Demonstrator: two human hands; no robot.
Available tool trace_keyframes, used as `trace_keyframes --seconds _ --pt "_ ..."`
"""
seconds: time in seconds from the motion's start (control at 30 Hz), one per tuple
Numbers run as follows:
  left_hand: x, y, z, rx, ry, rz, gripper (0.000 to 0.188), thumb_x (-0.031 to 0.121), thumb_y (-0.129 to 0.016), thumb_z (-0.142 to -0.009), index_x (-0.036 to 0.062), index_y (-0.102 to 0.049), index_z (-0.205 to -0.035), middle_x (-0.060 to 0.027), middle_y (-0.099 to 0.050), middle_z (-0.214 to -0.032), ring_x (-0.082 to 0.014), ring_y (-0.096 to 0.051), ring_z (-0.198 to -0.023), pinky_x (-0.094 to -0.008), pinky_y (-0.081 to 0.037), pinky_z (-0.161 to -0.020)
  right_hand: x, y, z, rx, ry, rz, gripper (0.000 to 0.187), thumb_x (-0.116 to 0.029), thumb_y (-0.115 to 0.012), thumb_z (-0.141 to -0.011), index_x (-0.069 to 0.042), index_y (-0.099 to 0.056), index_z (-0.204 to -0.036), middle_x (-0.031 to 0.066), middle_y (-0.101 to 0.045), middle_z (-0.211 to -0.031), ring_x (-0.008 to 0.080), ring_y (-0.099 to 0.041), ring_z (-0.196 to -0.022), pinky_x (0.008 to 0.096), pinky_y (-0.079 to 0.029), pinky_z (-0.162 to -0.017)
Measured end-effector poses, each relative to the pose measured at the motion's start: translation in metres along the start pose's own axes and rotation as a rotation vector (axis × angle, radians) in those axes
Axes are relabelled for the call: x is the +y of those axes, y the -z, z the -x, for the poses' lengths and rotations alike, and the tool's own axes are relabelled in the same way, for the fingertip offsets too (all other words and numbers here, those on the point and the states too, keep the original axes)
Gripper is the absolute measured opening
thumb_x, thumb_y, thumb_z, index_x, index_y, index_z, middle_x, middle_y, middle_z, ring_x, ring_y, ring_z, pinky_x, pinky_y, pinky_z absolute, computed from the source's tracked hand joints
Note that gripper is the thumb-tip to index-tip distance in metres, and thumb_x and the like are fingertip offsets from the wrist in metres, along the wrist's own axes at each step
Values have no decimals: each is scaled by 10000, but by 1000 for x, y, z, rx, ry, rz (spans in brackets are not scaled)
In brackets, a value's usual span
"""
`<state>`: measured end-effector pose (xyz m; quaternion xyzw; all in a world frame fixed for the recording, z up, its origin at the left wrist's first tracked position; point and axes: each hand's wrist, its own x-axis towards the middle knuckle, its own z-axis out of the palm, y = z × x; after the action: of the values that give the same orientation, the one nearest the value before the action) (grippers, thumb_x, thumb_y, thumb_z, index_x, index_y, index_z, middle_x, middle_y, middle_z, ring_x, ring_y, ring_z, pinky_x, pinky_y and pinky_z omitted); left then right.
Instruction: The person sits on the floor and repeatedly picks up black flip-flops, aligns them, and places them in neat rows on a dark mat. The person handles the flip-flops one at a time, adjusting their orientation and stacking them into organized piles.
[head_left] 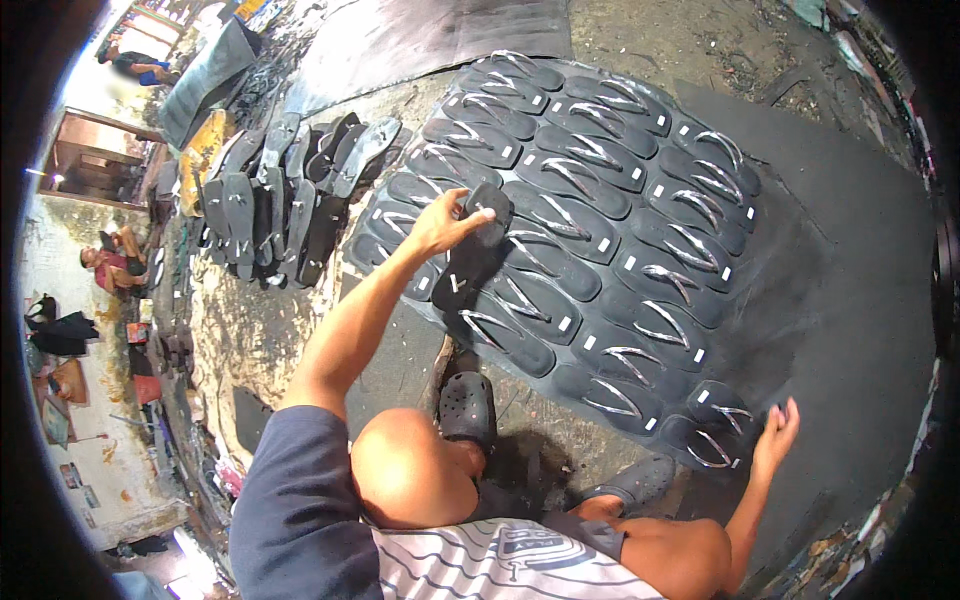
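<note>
My left hand (pixel 440 226) is closed on a dark flip-flop (pixel 478 255), the thumb pressed on one end of its sole. A small white piece shows lower on that sole. The held flip-flop hangs over the left part of a large array of black flip-flops (pixel 575 205) with shiny patterned straps, laid in close rows. At the lower right, my right hand (pixel 776 435) has thumb and finger apart, beside a pair of strapped flip-flops (pixel 712 425) at the near corner. I see nothing held in it.
Left of the array stands a crowded group of dark soles (pixel 265 205) with small white bits. A dark sheet (pixel 845 290) spreads at the right, another (pixel 430 45) at the far side. My feet wear dark clogs (pixel 467 408). A person (pixel 118 262) sits at the far left.
</note>
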<state>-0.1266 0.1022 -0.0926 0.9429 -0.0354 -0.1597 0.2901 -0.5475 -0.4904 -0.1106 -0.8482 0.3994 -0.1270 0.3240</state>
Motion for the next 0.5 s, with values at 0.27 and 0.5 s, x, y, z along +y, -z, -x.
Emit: trace_keyframes --seconds 0.27,0.5 --pt "127 16 24 -153 -230 396 409 390 -698 -927 28 -695 -1118 -71 -721 -946 -171 -649 -816 -348 -509 -749 -265 -76 -8 -474 319 -487 428 -210 -641 -1005 -22 -545 -1378 158 -622 -1339 238 -635 -1173 364 -516 -990" --pt "294 -1 77 -524 -562 549 530 396 -667 -987 18 -593 -1351 -85 -673 -1166 -158 -622 -1050 -327 -495 -921 -327 -68 -14 -665 268 -1068 446 -154 -673 -983 38 -515 -1354 100 -643 -1231 145 -627 -1092 324 -535 -924"
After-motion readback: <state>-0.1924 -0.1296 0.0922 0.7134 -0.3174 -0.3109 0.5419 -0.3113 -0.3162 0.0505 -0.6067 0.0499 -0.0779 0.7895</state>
